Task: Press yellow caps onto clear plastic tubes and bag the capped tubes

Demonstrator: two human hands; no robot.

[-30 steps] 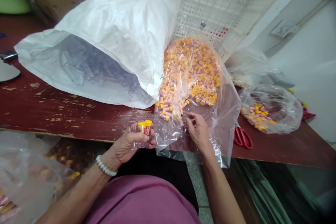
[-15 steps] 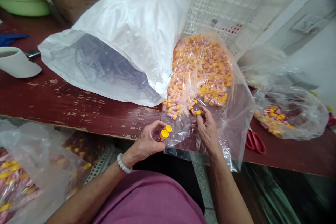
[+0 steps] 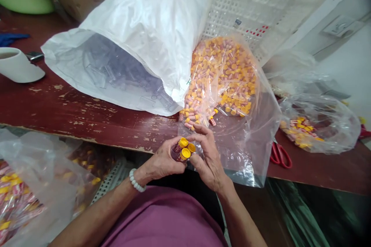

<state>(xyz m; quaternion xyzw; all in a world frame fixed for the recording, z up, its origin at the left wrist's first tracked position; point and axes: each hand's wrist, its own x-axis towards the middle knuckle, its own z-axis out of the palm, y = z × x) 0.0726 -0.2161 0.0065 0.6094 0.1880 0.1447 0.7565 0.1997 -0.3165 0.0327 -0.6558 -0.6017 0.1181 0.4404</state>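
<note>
My left hand [image 3: 162, 161] is closed round a small bunch of yellow-capped tubes [image 3: 183, 149] at the table's front edge. Three yellow caps show above its fingers. My right hand [image 3: 207, 158] meets it from the right, its fingers curled and pressed against the same tubes. Just beyond both hands lies a clear plastic bag [image 3: 255, 123] with its mouth toward me, filled with several yellow-capped tubes [image 3: 223, 75]. A few loose tubes lie near its opening.
A big white sack [image 3: 150, 31] of clear empty tubes lies on the worn red table [image 3: 72, 112]. A white lattice crate [image 3: 261, 4] leans behind. Red scissors [image 3: 278, 155] and a smaller bag of tubes [image 3: 319, 123] are right. White cup [image 3: 17, 67], left. Another bag [image 3: 26, 189], lower left.
My right hand left the clear bag's mouth with a tube and came down to my left hand. A third yellow cap now shows in the bunch.
</note>
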